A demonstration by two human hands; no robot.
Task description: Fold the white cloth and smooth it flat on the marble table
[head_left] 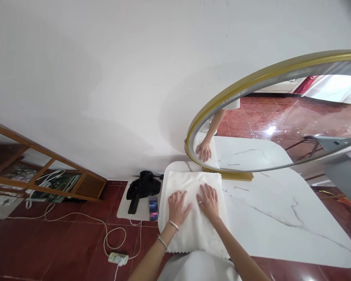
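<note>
White under your left hand [178, 208] and right hand [210, 203], both flat with fingers spread, the cloth [194, 238] looks soft, lightly creased, wavy-edged. Rightward of them extends the grey-veined tabletop [275, 210]; ahead-right, a gold-framed mirror [280, 117].

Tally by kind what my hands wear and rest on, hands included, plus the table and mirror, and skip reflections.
Hands: 2, the left hand and the right hand
Bracelets: 2, both on the left arm
Ring: 1, on the right hand
White cloth: 1, under both hands
Marble-patterned table: 1
Gold-framed mirror: 1
Total: 8
</note>
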